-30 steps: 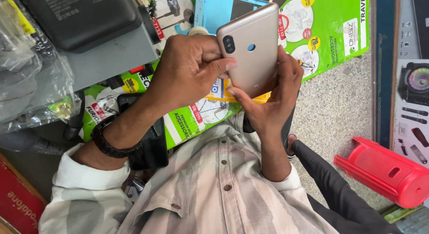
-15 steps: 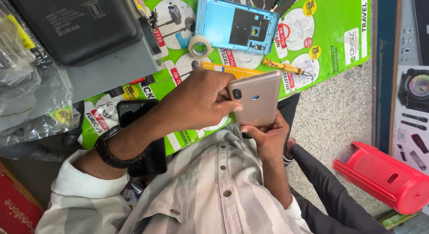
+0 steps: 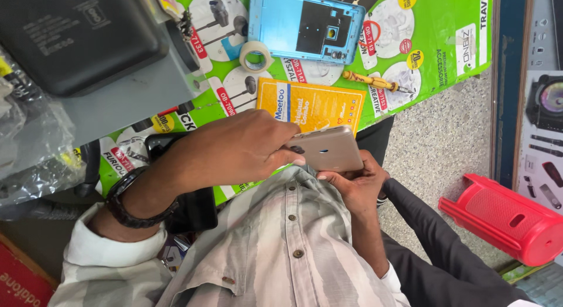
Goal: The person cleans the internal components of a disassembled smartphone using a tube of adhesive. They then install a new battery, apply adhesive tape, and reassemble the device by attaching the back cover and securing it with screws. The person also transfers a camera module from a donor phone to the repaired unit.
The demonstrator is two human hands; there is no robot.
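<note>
left hand (image 3: 234, 151): closed over gold smartphone (image 3: 328, 150) top edge
right hand (image 3: 355, 187): cupped under it, gripping
above hands: yellow card (image 3: 311, 104), blue phone frame (image 3: 302, 26)

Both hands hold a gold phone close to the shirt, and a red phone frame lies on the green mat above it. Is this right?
Not quite: the head view shows the phone frame is light blue, not red. Both the left hand and right hand hold the gold phone above the green mat.

Both hands, left hand (image 3: 234, 151) and right hand (image 3: 352, 187), grip a gold phone (image 3: 328, 150).
</note>
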